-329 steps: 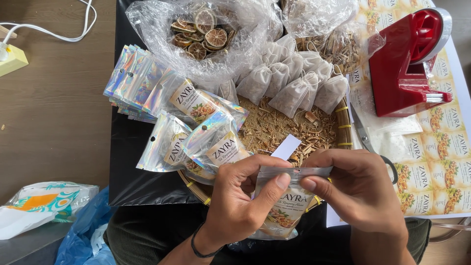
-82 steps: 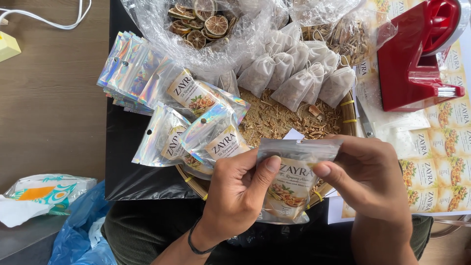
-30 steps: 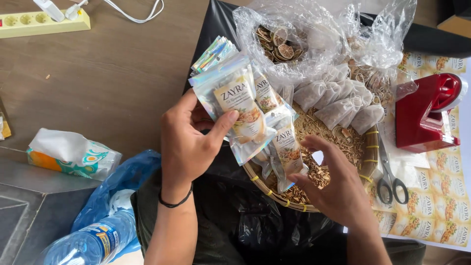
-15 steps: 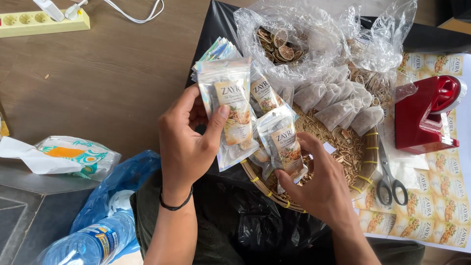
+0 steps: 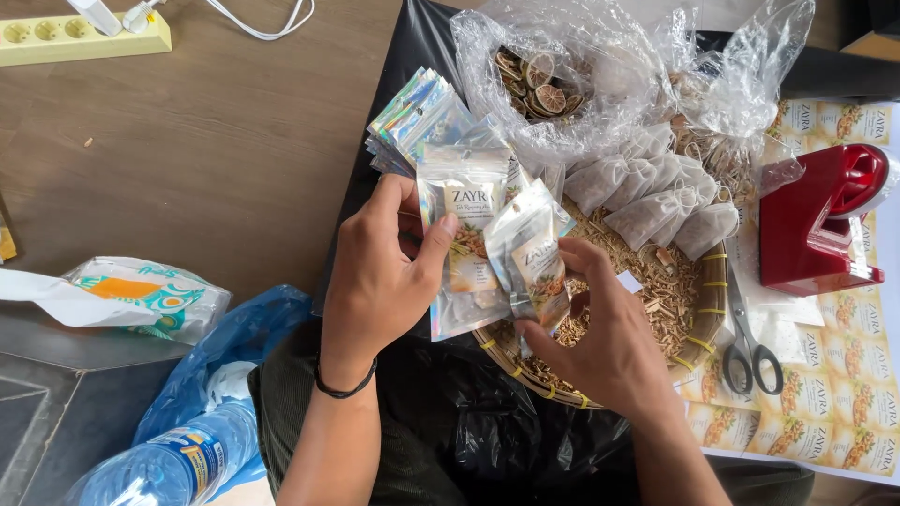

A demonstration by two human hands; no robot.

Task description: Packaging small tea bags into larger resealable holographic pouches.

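Note:
My left hand [image 5: 380,281] holds a shiny filled pouch [image 5: 464,220] upright by its left edge, thumb on its front. My right hand [image 5: 605,342] grips a second filled pouch [image 5: 532,258] from below, tilted and overlapping the first. Both pouches hang over the near rim of a round woven basket [image 5: 708,314] that holds dried herb bits. A stack of empty shiny pouches [image 5: 417,117] lies just beyond my left hand.
Small white mesh sachets [image 5: 652,197] lie in the basket's far side. A clear bag of dried citrus slices [image 5: 539,84] sits behind. A red tape dispenser [image 5: 816,225], scissors [image 5: 750,347] and label sheets [image 5: 825,412] are at right. A water bottle [image 5: 159,464] is lower left.
Both hands have drawn the two pouches closer together, so that they now overlap above the basket rim. Earlier my hands were working on the top of one pouch.

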